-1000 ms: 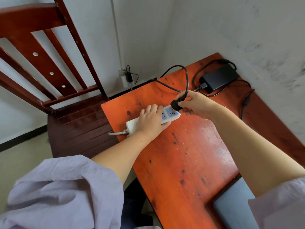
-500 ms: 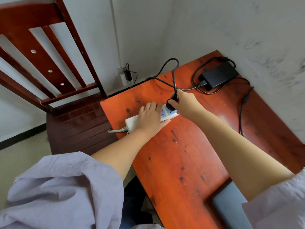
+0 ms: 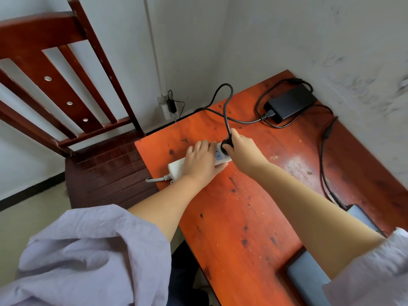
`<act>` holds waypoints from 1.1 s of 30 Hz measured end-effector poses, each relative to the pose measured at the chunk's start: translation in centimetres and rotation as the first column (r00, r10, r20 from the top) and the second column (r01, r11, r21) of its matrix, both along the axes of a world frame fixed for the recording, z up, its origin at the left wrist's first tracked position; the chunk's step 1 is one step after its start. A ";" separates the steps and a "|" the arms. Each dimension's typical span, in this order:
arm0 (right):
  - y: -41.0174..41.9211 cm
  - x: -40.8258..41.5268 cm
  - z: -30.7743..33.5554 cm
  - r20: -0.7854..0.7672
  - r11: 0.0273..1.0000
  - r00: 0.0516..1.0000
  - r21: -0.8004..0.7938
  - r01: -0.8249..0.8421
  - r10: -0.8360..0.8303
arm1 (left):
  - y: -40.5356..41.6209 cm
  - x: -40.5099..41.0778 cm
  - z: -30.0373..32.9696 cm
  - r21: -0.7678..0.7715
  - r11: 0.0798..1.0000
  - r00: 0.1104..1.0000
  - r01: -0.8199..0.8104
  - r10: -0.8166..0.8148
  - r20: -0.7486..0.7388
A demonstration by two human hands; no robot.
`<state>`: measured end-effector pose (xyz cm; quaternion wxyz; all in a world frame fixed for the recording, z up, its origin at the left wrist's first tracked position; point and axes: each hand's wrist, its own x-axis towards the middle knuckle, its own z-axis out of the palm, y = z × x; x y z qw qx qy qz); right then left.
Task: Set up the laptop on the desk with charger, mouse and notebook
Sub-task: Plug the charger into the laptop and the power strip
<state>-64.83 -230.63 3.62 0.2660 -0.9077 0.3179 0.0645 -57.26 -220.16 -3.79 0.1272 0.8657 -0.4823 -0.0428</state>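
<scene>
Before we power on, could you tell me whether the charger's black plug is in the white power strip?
Cannot tell: the right hand presses the black plug against the white power strip.

desk (image 3: 231, 217): orange wood | on it: power strip (image 3: 176, 167), charger brick (image 3: 291, 103), laptop (image 3: 309, 277)

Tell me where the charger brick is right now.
The charger brick lies at the desk's far right corner by the wall, beyond the power strip that both hands are working at.
</scene>
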 end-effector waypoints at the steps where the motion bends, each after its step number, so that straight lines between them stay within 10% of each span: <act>1: 0.0 -0.1 -0.1 -0.004 1.000 1.000 0.000 -0.014 0.014 | 0.0 0.0 0.0 -0.004 1.000 1.000 0.000 0.000 -0.001; 26: -1.3 -4.5 -0.9 0.096 0.984 0.991 0.161 0.077 -0.093 | 0.1 0.4 1.6 0.145 0.988 0.994 0.056 -0.042 -0.100; 33: -3.0 -19.0 -1.1 0.192 0.903 0.886 0.003 0.430 -0.422 | -0.8 -4.9 4.0 -0.206 0.947 0.969 0.248 -0.244 0.048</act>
